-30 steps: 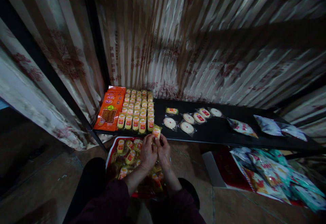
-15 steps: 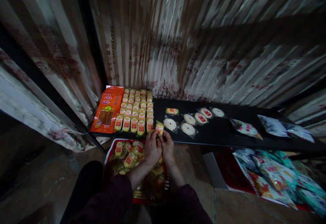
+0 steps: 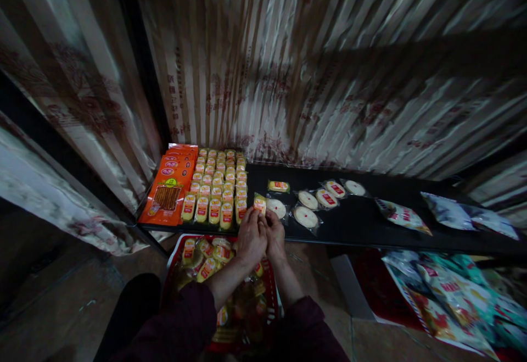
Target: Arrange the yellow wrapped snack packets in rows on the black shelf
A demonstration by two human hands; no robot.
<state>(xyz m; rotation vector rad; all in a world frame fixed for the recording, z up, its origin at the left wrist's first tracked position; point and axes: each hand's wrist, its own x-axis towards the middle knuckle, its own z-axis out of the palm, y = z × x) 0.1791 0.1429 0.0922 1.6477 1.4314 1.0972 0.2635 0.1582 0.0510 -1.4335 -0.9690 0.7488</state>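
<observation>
A small wrapped snack cake (image 3: 259,203) with a yellow body and red-and-white label is pinched upright at the shelf's front edge. My left hand (image 3: 252,237) and my right hand (image 3: 275,235) both close on its lower end, side by side. Just left of it stand tight rows of matching wrapped cakes (image 3: 214,211) on the black shelf (image 3: 354,216). A round white wrapped biscuit (image 3: 276,209) lies right behind my right hand. Below my forearms, a red basket (image 3: 175,260) holds many more wrapped cakes, partly hidden by my arms.
Orange snack packets (image 3: 167,191) lie overlapped at the shelf's left end. One wrapped cake (image 3: 279,186) lies apart near the back, with several round biscuits (image 3: 327,198) to its right. Farther right are snack bags (image 3: 403,215). A box of colourful bags (image 3: 448,290) stands on the floor.
Both hands, still holding the cake, have moved slightly forward over the shelf edge, away from the basket. The view has shifted a little; the rows of cakes look the same.
</observation>
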